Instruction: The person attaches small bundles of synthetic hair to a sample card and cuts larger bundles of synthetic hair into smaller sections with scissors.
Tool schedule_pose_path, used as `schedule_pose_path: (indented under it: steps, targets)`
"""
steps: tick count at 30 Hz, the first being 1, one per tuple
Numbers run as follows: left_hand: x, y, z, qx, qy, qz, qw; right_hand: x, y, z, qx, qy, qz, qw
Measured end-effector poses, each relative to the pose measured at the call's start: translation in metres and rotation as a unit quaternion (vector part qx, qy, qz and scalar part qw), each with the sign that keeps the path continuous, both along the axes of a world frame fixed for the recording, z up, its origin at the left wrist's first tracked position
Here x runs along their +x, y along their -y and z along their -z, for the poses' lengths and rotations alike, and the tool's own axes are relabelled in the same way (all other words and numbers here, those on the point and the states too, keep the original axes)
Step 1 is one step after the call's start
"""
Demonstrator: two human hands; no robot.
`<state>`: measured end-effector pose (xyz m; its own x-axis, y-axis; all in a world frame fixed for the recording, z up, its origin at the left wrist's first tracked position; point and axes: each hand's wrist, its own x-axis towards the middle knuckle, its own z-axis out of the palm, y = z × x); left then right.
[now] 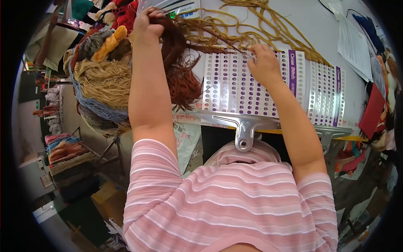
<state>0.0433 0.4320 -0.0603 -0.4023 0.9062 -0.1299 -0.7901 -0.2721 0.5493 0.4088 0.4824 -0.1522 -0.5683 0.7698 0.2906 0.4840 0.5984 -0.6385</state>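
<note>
My left hand (150, 24) is raised at the upper left, its fingers closed around a hank of dark reddish-brown thread (174, 40). The hank's loose ends hang down beside the card, and some strands stretch right toward my other hand. My right hand (266, 66) is over the top of a white perforated thread card (239, 84), its fingertips pinched on a brown strand near the holes. Purple bands printed "Cross Stitch" run down the card, and a metal bulldog clip (243, 126) grips its lower edge. Beyond lie long mustard-yellow threads (289, 29).
A digital scale (184, 9) with a lit green display stands at the back. Piled skeins of beige thread (103, 77), blue and orange thread crowd the left. A second perforated card (325, 94), a paper sheet (354, 48) and more coloured skeins are on the right.
</note>
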Motion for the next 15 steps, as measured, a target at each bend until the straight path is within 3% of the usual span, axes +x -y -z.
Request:
schedule_pose_path:
  steps: [3,4,5,7,8,10,12,14,15]
  targets:
    - [-0.023,0.006,-0.021,-0.066,-0.052,-0.185,0.979,0.000,-0.002,-0.002,-0.006,0.009,0.004,1.000]
    - [-0.027,0.005,-0.028,-0.142,-0.139,-0.205,0.958,-0.001,-0.004,0.000,-0.016,0.011,0.001,1.000]
    - [-0.027,0.003,-0.027,-0.188,-0.276,-0.224,0.915,-0.002,-0.006,0.000,-0.025,0.014,-0.005,1.000]
    - [0.014,0.006,-0.046,-0.274,-0.527,-0.256,0.763,-0.002,-0.005,-0.001,-0.012,0.022,0.000,1.000]
    - [-0.003,0.006,-0.037,-0.269,-0.622,-0.234,0.697,-0.002,-0.003,-0.003,-0.006,0.025,0.001,1.000]
    - [0.052,0.013,-0.049,-0.151,-0.527,-0.203,0.812,-0.002,0.001,-0.009,-0.059,-0.041,-0.002,0.997]
    - [0.121,0.035,-0.069,-0.129,-0.379,-0.039,0.916,-0.003,0.011,-0.023,-0.085,-0.159,0.015,0.983]
    - [0.159,0.051,-0.059,-0.027,-0.254,0.176,0.951,-0.007,0.028,-0.060,-0.202,-0.292,-0.042,0.934]
    - [0.188,0.057,-0.058,-0.030,-0.210,0.183,0.960,-0.007,0.038,-0.078,-0.261,-0.354,-0.067,0.896]
